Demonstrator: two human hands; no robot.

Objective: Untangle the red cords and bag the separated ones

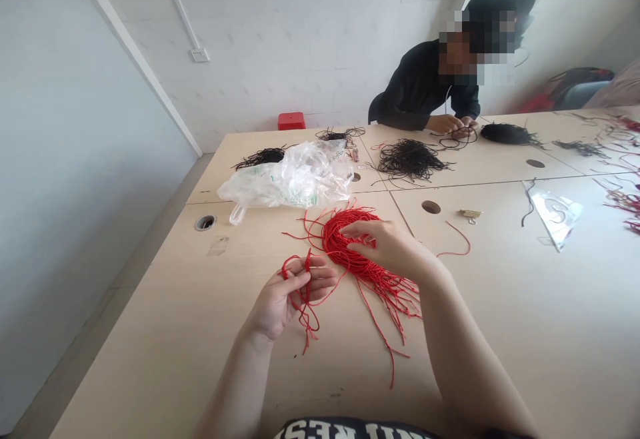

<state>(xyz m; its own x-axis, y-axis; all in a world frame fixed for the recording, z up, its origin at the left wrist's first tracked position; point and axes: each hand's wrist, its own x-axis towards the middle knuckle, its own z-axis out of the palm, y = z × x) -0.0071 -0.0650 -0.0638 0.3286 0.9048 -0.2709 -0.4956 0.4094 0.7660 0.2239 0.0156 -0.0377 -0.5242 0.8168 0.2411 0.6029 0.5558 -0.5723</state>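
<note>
Pinching few red cords (306, 319) in L grip (289, 292); resting R grip (384, 246) on cord pile (338, 243) just under it, on surface (500, 306); R closure can't tell.

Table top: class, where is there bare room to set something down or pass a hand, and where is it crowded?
Bare: the table right of the right hand, below the clear wrapper; the strip left of the left hand, below the plastic bag. Crowded: the red cords in and between the hands, and the black cord piles along the far edge.

Pale wooden tables (550, 332) against white tiled wall (300, 39).
</note>
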